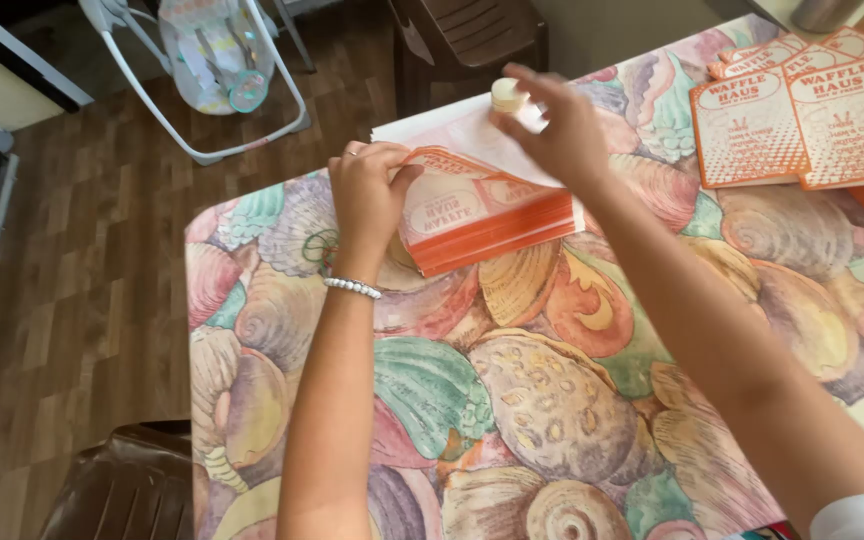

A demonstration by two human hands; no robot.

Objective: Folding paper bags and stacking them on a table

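Note:
A stack of orange and white paper bags (482, 215) lies on the far left part of the table (552, 400). My left hand (367, 190) pinches the near left corner of the top bag and lifts its edge. My right hand (557, 125) hovers above the stack's far end and holds a small cream round object (505, 94), perhaps a glue stick, in its fingertips. A white sheet (442, 130) sticks out from under the stack toward the far edge.
More orange and white printed bags (802, 115) lie fanned at the table's far right. The tablecloth shows large seashells. A dark chair (472, 35) stands beyond the table, another chair (127, 485) at the near left, and a baby bouncer (207, 60) stands on the wooden floor.

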